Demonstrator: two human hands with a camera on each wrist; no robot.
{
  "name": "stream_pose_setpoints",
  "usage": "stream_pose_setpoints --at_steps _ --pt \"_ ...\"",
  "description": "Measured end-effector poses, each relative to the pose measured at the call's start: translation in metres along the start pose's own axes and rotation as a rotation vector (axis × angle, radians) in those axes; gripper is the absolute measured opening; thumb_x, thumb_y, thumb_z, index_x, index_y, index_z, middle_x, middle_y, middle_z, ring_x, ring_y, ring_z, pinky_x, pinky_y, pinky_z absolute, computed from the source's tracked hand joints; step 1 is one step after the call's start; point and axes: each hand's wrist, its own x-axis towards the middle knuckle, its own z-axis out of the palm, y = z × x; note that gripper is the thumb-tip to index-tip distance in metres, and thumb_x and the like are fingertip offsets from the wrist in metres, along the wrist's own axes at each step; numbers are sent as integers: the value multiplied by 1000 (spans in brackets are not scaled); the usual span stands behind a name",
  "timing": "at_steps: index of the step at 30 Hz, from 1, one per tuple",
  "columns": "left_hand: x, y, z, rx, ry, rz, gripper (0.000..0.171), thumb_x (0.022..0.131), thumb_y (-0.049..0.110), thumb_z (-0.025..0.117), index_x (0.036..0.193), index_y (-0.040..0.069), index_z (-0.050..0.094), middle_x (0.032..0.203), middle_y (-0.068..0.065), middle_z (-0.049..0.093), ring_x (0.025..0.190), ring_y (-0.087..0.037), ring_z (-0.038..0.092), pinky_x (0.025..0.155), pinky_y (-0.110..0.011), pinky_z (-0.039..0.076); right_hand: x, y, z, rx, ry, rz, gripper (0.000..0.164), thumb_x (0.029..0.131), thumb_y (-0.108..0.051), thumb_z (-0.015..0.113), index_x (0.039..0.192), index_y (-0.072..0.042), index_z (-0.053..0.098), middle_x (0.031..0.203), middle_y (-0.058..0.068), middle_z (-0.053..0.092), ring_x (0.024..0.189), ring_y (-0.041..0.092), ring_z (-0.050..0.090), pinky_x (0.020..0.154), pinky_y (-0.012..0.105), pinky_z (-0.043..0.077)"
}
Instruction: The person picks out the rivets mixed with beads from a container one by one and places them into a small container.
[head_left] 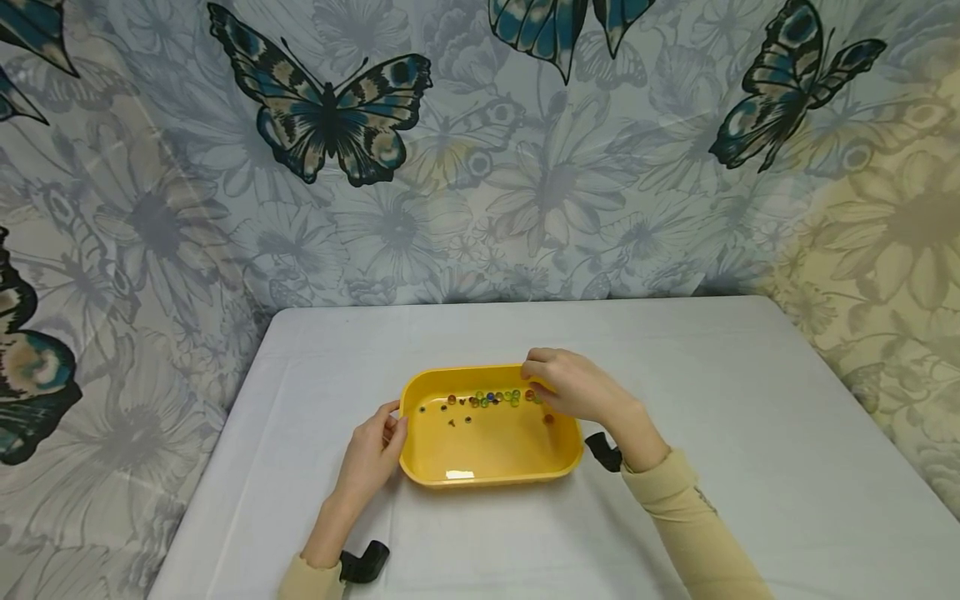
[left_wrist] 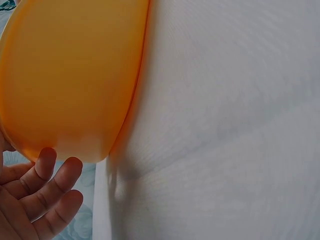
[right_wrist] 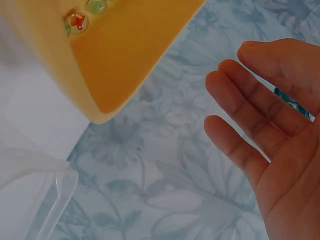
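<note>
A shallow yellow tray (head_left: pixel 487 462) stands between the two hands. Several glass marbles (head_left: pixel 515 395), mostly green with some orange-red and blue, lie in a row along its far side. Smaller dark pieces (head_left: pixel 468 419), too tiny to identify, are scattered at the tray's left half. My left hand (head_left: pixel 375 450) holds the tray's left end; in the left wrist view some fingers (left_wrist: pixel 51 192) spread loosely by the tray's outer wall, thumb hidden. At the far right corner is my right hand (head_left: pixel 573 383); the right wrist view shows its fingers (right_wrist: pixel 235 140) loosely extended, apart from the tray.
The table (head_left: pixel 322 358) is covered with white cloth. Behind it hangs a butterfly-and-flower patterned fabric (head_left: pixel 555 192). A translucent edge (right_wrist: pixel 62 192) appears low in the right wrist view; I cannot tell what it belongs to. Black camera mounts (head_left: pixel 365 562) sit at both wrists.
</note>
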Motion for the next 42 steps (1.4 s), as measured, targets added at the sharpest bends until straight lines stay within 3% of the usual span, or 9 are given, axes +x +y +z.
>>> stream_pose_setpoints --at_steps 24,42 --pt "1 2 0 -4 -13 3 28 91 12 57 115 -3 58 71 3 52 61 -8 50 56 -21 46 16 -5 7 -11 -91 12 12 82 -1 67 93 -6 65 88 3 59 74 13 55 70 28 50" --pt "-1 2 -1 -11 -5 6 27 92 12 57 115 -2 59 71 3 52 60 -8 50 56 -22 46 35 -10 18 -12 -74 -84 9 81 1 64 87 -5 65 80 0 55 68 11 50 65 25 47"
